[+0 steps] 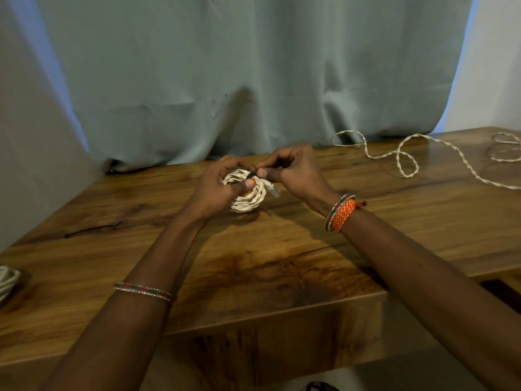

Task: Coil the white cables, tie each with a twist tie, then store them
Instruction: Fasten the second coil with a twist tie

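Note:
A coiled white cable (249, 199) is held upright just above the wooden table (282, 249) near its far edge. My left hand (222, 184) grips the coil, thumb pressed on its top. My right hand (290, 170) pinches a small black twist tie (251, 174) at the top of the coil. The cable's clear plug (274, 191) sticks out to the right of the coil. A loose white cable (406, 156) lies uncoiled across the far right of the table. Another coiled white cable (7, 280) lies at the left edge of the view.
A grey-green curtain (253, 74) hangs right behind the table's far edge. More white cable loops (506, 146) lie at the far right corner. The table's front edge drops off below my forearms, with a dark opening (501, 292) at the right.

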